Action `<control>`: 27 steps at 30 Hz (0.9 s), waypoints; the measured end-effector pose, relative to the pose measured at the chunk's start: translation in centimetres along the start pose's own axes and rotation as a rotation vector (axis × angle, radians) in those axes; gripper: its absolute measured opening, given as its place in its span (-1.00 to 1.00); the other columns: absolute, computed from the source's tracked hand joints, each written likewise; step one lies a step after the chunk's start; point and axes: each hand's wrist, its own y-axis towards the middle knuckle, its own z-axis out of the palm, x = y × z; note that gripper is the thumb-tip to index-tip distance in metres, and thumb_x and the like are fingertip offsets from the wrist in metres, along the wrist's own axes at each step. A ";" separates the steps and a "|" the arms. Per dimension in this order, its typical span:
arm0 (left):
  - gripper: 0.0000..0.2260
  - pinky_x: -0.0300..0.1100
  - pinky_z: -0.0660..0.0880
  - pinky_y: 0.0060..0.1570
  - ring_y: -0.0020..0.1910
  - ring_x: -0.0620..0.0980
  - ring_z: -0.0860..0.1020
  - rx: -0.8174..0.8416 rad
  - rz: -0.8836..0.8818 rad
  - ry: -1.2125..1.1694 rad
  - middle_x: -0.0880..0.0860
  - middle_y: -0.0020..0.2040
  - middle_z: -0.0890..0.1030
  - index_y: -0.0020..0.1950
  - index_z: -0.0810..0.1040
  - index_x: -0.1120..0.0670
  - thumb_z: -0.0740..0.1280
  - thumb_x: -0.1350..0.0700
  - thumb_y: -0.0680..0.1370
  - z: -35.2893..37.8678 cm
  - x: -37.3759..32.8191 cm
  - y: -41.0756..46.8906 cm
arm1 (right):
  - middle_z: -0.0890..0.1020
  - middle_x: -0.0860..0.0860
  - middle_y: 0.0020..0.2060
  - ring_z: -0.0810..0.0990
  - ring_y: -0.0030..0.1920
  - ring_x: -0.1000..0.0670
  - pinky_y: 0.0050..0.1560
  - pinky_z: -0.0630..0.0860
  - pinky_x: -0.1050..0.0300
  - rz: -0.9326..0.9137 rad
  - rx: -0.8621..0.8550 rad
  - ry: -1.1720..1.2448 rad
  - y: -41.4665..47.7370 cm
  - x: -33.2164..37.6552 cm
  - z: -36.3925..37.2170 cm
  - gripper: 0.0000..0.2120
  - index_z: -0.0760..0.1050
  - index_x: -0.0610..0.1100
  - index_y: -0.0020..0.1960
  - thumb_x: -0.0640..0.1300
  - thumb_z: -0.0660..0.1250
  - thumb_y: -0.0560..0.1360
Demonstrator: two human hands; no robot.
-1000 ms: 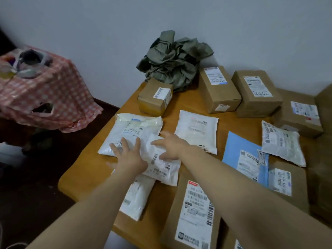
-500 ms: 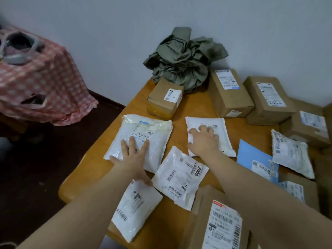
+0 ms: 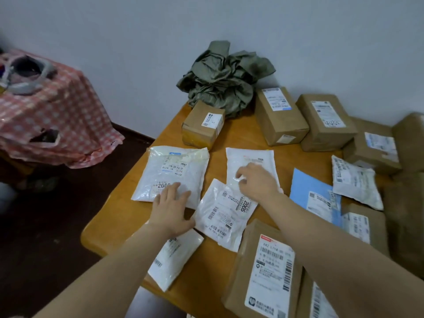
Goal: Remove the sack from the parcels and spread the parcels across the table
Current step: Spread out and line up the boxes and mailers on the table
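Fingers [image 3: 176, 191] of the left hand [image 3: 171, 211] are lying spread and flat, gripping nothing, on the large white mailer [image 3: 169, 173]. Right hand [image 3: 257, 182] is pressing loosely open on the mailer [image 3: 250, 161] right of it. Crumpled sack [image 3: 223, 81] is sitting behind it, against the wall.

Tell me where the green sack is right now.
The green sack lies crumpled at the table's far edge against the wall, behind the small cardboard box.

My left hand [image 3: 171, 208] and right hand [image 3: 258, 182] are bare, no gloves, rings or watch on either. Both forearms are uncovered right to the bottom edge of the view, with no sleeve or cuff showing anywhere. My fingers [image 3: 241, 172] carry no tape or bandage.
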 end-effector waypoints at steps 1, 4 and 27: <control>-0.22 0.23 -0.03 0.46 0.54 0.14 -0.17 0.007 -0.038 0.008 0.08 0.56 -0.15 0.54 0.00 -0.08 0.28 -0.27 0.43 0.4 -0.5 -0.7 | 0.39 -0.04 0.32 0.41 0.30 -0.10 0.19 0.41 0.04 -0.101 0.100 0.039 -1.0 0.8 0.4 -0.64 0.44 0.05 0.33 -0.12 0.16 0.56; -0.05 0.36 -0.09 0.37 0.50 0.17 -0.35 0.148 -0.253 -0.043 0.12 0.53 -0.34 0.53 -0.24 -0.12 0.28 -0.37 0.37 1.9 -1.7 -2.8 | 0.07 0.02 0.53 0.20 0.46 -0.13 0.35 0.33 -0.06 -0.237 0.388 -0.057 -3.4 2.7 2.8 -0.48 0.20 0.20 0.48 0.07 0.21 0.54; -0.49 -0.02 -0.04 0.49 0.53 0.05 -0.28 0.076 0.151 -0.127 0.00 0.57 -0.17 0.57 -0.12 -0.05 0.02 -0.02 0.66 2.6 -10.4 -2.1 | 0.11 -0.12 0.47 0.17 0.42 -0.29 0.35 0.30 -0.22 0.336 0.246 -0.057 -6.3 -7.3 1.4 -0.47 0.14 0.11 0.49 -0.15 0.14 0.56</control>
